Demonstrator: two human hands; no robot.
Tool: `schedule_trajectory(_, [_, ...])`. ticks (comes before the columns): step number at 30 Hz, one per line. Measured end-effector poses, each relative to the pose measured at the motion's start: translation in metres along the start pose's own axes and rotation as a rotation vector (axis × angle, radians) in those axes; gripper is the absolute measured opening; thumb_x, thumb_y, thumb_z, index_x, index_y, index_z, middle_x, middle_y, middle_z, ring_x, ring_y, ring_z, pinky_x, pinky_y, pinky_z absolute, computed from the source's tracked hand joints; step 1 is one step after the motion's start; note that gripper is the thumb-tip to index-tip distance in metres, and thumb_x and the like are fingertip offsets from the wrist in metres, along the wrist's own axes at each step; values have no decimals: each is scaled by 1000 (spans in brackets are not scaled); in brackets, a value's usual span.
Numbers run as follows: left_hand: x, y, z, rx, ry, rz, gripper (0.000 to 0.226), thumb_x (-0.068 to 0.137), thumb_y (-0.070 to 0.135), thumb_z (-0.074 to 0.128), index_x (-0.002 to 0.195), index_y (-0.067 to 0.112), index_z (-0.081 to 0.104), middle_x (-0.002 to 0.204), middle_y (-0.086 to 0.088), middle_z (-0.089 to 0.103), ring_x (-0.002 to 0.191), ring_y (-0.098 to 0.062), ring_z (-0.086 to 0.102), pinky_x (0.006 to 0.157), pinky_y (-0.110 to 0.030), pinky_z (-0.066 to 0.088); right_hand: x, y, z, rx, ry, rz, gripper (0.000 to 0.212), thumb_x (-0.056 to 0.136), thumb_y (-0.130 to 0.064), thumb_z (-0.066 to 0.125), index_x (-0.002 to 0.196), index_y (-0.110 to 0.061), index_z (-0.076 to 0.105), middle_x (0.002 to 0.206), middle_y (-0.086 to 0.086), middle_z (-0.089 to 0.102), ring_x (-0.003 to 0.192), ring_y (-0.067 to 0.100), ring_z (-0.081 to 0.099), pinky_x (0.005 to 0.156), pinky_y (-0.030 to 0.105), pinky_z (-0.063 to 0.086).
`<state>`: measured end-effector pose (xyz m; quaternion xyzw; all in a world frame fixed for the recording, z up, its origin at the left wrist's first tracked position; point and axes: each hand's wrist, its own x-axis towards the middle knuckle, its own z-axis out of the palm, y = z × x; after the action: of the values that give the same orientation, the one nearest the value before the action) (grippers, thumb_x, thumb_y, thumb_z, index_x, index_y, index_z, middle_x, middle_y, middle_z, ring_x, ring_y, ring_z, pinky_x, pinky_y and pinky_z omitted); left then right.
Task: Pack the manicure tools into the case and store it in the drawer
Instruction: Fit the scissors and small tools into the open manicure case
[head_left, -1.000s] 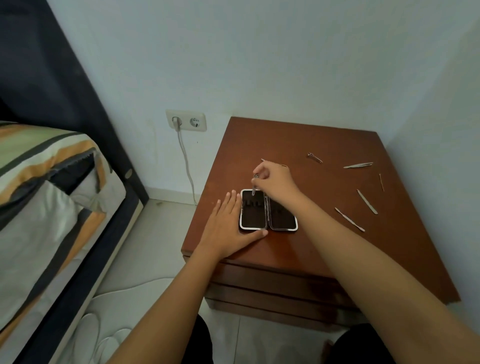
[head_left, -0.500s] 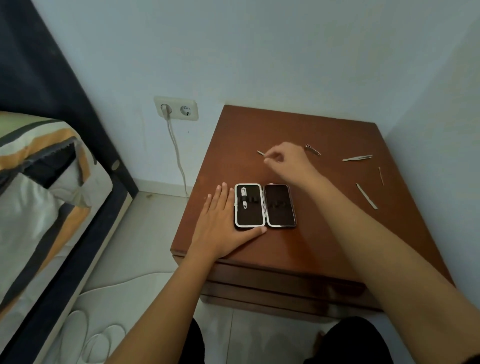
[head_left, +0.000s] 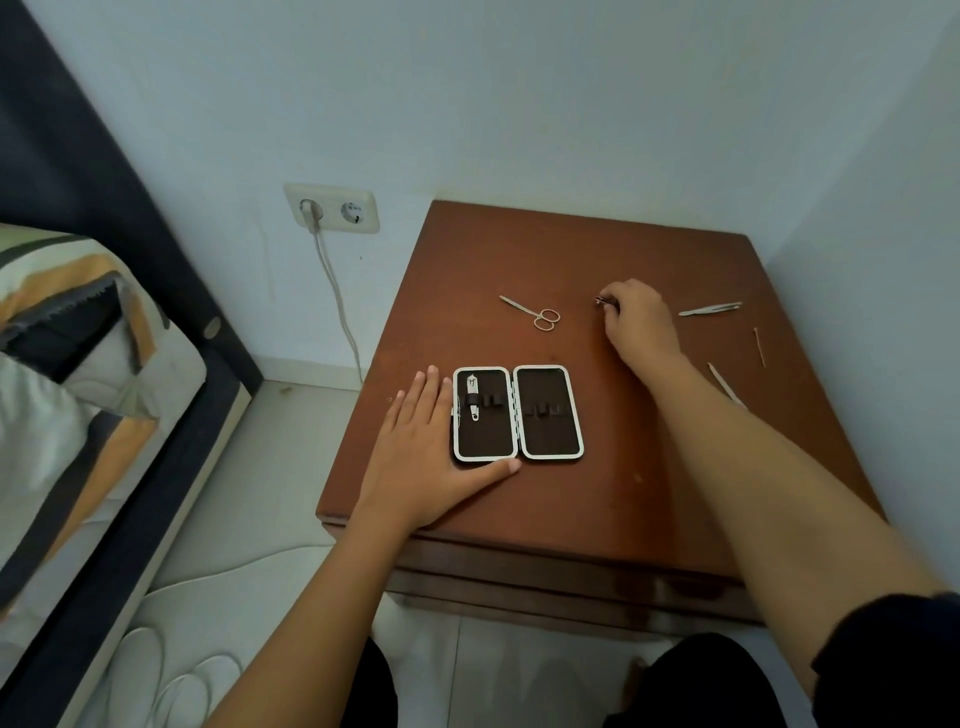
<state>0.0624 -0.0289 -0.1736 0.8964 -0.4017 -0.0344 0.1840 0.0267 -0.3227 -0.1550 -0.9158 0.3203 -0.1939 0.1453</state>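
Head view shows, from the left, the left hand (head_left: 423, 457) lying flat and spread on the nightstand (head_left: 597, 493), touching the open case (head_left: 518, 413) at its 9 o'clock side. One clipper (head_left: 472, 397) sits in the left half of the case. Small scissors (head_left: 532, 313) lie at 12 o'clock from the case. At 2 o'clock the right hand (head_left: 641, 325) has its fingers closed on a small metal tool (head_left: 602, 300). Tweezers (head_left: 710, 309) lie just beyond it

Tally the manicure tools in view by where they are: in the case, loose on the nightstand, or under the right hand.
In the case: 1, nail clipper
Loose on the nightstand: 4, scissors, tweezers, thin stick, file
At the right hand: 1, small tool
Total: 6
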Motion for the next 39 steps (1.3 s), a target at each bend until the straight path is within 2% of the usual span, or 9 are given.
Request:
schedule_trajectory(3, [-1, 0, -1, -12, -12, -8, 121, 59, 91, 29, 151, 16, 7, 160, -2, 0, 146, -12, -5, 115, -30, -8, -11, -4, -6, 33, -12, 1, 20, 89, -5, 51, 104, -8, 63, 103, 15, 63, 98, 33, 57, 82, 39, 49])
schedule_trajectory(7, [-2, 1, -4, -25, -25, -14, 121, 59, 91, 30, 151, 16, 7, 160, -2, 1, 147, -13, -4, 116, -31, -7, -33, -34, -16, 420, 65, 22, 23, 85, 1, 55, 103, -10, 64, 90, 14, 62, 83, 28, 59, 78, 31, 51])
schedule_trajectory(11, [-2, 3, -6, -25, -29, -12, 121, 60, 90, 32, 151, 15, 7, 160, -4, 2, 147, -14, -3, 114, -29, -8, -60, -77, -13, 681, -167, -7, 30, 79, -2, 63, 83, -32, 64, 79, 4, 61, 79, 36, 66, 75, 40, 57])
schedule_trajectory(13, [-3, 2, -6, -29, -34, -5, 121, 60, 90, 32, 151, 15, 6, 160, -5, 2, 147, -14, -3, 114, -29, -7, -69, -88, -5, 663, -233, -35, 29, 78, -4, 66, 79, -33, 64, 76, 1, 61, 79, 33, 67, 77, 39, 58])
schedule_trajectory(16, [-3, 2, -7, -46, -31, 15, 114, 63, 85, 34, 150, 16, 5, 160, -4, 4, 147, -15, -3, 113, -28, -8, -75, -93, 1, 570, -244, -37, 13, 80, -7, 67, 87, -18, 68, 76, 3, 64, 67, 15, 60, 66, 5, 46])
schedule_trajectory(18, [-3, 1, -7, -47, -34, 30, 112, 64, 85, 29, 150, 18, 5, 160, -2, 5, 147, -16, -3, 113, -29, -9, -73, -93, 0, 503, -296, -53, 10, 81, -10, 67, 87, -17, 69, 77, 1, 65, 67, 8, 57, 60, -1, 40])
schedule_trajectory(28, [0, -4, 1, 29, -50, 55, 117, 59, 92, 9, 151, 20, 2, 160, 3, 3, 147, -18, -6, 116, -34, -6, -80, -93, -5, 283, -422, -250, 11, 83, -15, 66, 90, -10, 73, 100, 9, 60, 88, 21, 61, 85, 36, 52])
schedule_trajectory(36, [0, -3, 2, 18, -41, 41, 116, 59, 93, 10, 151, 22, 4, 160, 5, 4, 147, -16, -5, 116, -36, -3, -105, -86, 2, 231, -304, -336, 30, 90, -17, 57, 118, -8, 62, 114, 9, 58, 106, 24, 49, 86, 16, 25])
schedule_trajectory(39, [-1, 0, 2, -3, -22, 19, 114, 61, 90, 20, 151, 21, 8, 160, 5, 9, 147, -15, -2, 116, -34, -3, -110, -83, 4, 256, -298, -359, 35, 89, -17, 58, 123, -8, 58, 119, 9, 56, 108, 23, 47, 91, 18, 28])
